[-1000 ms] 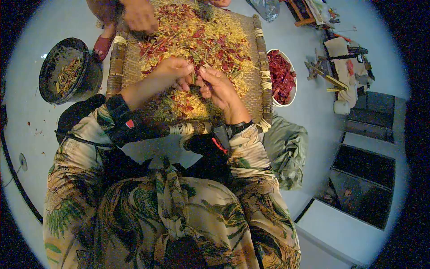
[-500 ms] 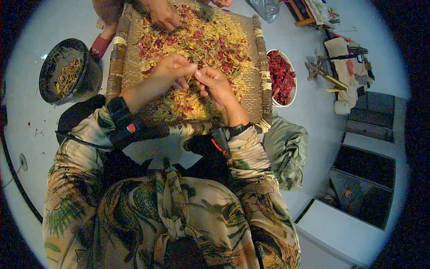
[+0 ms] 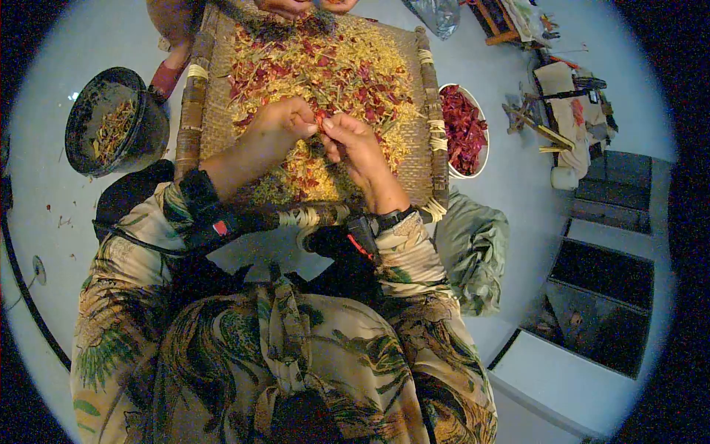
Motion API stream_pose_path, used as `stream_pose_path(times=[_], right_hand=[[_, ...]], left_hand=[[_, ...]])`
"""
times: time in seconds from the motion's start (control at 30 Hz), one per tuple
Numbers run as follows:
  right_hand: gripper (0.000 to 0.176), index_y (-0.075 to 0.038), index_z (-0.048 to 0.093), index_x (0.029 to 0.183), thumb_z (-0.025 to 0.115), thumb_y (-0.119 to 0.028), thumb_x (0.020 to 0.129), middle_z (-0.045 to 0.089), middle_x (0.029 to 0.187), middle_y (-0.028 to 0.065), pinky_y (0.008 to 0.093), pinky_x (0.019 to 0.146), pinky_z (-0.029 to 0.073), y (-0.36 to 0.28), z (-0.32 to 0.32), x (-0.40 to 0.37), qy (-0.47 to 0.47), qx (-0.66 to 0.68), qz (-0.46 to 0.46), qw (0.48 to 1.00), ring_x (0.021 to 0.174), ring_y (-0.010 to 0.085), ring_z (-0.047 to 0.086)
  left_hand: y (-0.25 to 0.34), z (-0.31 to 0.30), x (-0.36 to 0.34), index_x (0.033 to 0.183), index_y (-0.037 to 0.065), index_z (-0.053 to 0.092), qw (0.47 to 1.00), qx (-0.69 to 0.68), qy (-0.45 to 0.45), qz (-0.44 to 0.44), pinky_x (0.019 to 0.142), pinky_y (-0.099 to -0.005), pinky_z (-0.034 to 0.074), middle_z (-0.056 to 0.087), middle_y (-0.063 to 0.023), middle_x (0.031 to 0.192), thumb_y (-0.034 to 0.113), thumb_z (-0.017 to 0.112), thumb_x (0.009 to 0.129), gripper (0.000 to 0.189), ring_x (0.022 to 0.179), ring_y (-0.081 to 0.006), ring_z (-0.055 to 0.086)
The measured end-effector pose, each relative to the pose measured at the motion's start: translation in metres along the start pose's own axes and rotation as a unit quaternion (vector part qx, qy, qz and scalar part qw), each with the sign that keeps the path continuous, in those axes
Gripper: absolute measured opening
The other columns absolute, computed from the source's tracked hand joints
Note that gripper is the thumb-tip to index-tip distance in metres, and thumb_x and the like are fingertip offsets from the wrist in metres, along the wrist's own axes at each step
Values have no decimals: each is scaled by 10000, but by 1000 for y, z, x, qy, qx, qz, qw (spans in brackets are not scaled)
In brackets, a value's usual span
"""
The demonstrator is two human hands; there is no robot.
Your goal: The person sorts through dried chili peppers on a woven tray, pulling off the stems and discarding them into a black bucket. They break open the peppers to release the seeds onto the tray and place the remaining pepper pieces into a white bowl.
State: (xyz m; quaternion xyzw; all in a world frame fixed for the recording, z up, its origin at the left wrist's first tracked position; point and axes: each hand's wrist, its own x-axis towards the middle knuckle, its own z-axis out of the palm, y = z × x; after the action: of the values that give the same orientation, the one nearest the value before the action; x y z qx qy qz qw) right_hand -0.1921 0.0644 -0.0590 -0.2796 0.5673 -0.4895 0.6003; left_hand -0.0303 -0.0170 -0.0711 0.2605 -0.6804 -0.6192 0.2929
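Over the middle of a woven tray [image 3: 212, 126], my left hand [image 3: 283, 127] and my right hand [image 3: 353, 140] meet at the fingertips. Both pinch a small red piece [image 3: 320, 120] between them. Beneath them the tray holds yellow bits mixed with dark red petals [image 3: 362, 72] and thin stems. A white bowl of dark red petals [image 3: 464, 133] stands just right of the tray. To the left is a black bucket [image 3: 151, 140] with stems and scraps inside.
Another person's hands [image 3: 285, 7] are at the tray's far edge, with a foot and red cuff [image 3: 166, 78] near the bucket. A green cloth bundle [image 3: 473, 251] lies right of my sleeve. A plastic bag [image 3: 441, 16] and a low rack [image 3: 606, 259] are farther right.
The red piece now shows between my fingertips. My left hand has shifted slightly left and down. The other person's hand has drawn back from the petals toward the far edge.
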Motion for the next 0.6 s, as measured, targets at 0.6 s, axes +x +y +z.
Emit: stream_pose_path(times=[0.6], right_hand=[[165,-60,578,804,629,-213,833,571,663,4,226,413,374,-1,1,-3,18,-103,-80,991,470,68,458]], left_hand=[[-1,-4,2,774,29,511,992,99,-68,48,550,-310,391,502,-67,641,95,617,751,127,591,-170,484]])
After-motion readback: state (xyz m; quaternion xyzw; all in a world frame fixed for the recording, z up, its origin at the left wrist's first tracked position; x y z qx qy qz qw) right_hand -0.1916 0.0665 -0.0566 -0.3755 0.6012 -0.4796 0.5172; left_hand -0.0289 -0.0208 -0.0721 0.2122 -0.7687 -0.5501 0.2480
